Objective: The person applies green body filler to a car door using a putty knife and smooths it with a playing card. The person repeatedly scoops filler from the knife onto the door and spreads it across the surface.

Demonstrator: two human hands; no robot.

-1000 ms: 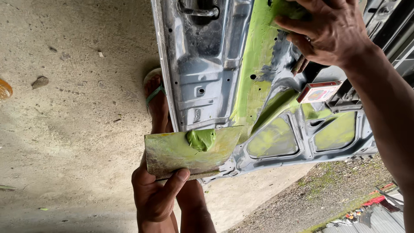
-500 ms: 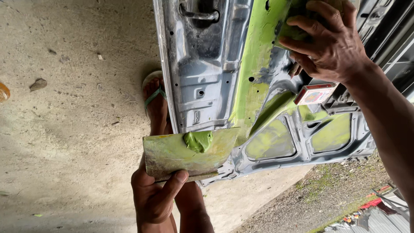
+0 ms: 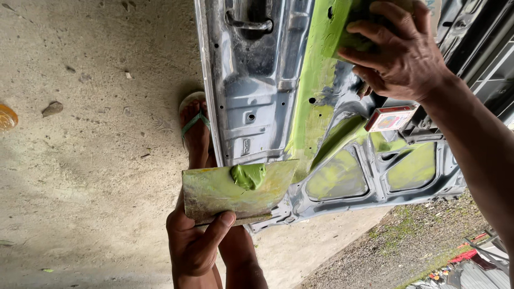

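Since a moment ago the right hand (image 3: 404,56) has crept slightly lower in the upper right of the frame, sliding its green-smeared flat spreader (image 3: 356,29) along the bare grey metal car door panel (image 3: 257,107) — filler spreading continues. The left hand (image 3: 195,243), lower centre, clenches the putty-coated rectangular mixing board (image 3: 230,195) — its green putty blob (image 3: 248,175) sits above the thumb.

Both forearms bare, no sleeves, no gloves; green-strapped flip-flop (image 3: 194,120) on bare foot.
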